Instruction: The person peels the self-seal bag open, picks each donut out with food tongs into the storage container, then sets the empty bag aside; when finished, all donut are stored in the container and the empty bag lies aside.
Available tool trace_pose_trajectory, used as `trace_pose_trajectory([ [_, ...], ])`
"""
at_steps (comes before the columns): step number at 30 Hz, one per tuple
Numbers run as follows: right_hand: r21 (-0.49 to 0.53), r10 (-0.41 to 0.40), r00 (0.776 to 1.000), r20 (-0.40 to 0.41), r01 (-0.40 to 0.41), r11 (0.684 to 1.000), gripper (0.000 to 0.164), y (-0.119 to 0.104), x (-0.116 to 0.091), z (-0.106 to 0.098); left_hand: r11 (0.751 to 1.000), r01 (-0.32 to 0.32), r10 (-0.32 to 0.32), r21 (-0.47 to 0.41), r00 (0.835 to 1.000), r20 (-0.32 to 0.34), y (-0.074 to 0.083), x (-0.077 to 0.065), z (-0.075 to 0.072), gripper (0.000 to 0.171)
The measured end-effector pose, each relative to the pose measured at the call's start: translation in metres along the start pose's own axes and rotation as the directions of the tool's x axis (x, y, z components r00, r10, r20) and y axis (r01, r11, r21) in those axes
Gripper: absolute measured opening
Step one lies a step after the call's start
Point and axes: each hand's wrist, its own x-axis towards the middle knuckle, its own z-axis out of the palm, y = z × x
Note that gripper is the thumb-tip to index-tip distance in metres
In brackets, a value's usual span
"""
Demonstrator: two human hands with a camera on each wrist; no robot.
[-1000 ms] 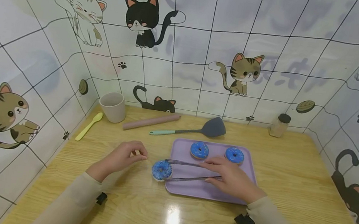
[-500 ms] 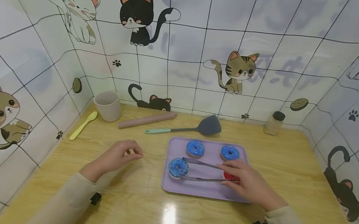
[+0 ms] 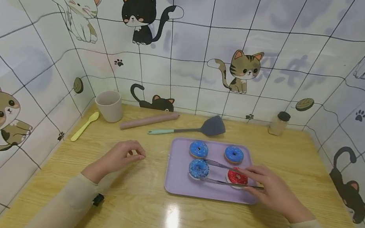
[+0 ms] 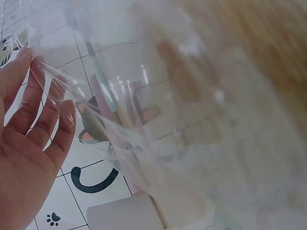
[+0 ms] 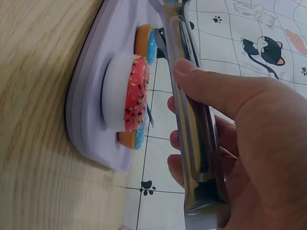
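My right hand [image 3: 274, 190] grips a pair of metal tongs [image 5: 204, 158] near the handle end. The tong tips stand on either side of a blue sprinkled donut [image 3: 198, 169] over the front left part of a lilac tray [image 3: 176, 186]. A red donut [image 3: 232, 177] with dark sprinkles sits at the front right of that tray, below the tong arms. Two blue donuts, one left [image 3: 198, 149] and one right [image 3: 234, 154], lie along its back. My left hand [image 3: 122, 157], left of the tray, pinches clear thin plastic [image 4: 124, 96], which barely shows in the head view.
Behind the tray lie a spatula [image 3: 214, 127] with a mint handle and a pinkish-brown rod [image 3: 149, 120]. A beige cup [image 3: 110, 106] and a yellow spoon [image 3: 85, 126] are at the back left. A black-lidded jar [image 3: 278, 124] stands at the back right.
My right hand has moved right, and the blue sprinkled donut between the tongs went from the tray's left edge to over the tray. The red donut has come into view. My left hand stays near its place.
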Motion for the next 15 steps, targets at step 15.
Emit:
trace_pose_trajectory([
  [15,-0.025,0.035,0.998,0.049,-0.034,0.999,0.051,-0.0012,-0.0081,-0.0032,1.000,0.022,-0.022,0.006,1.000,0.010,0.0009,0.0016,0.0017,0.004],
])
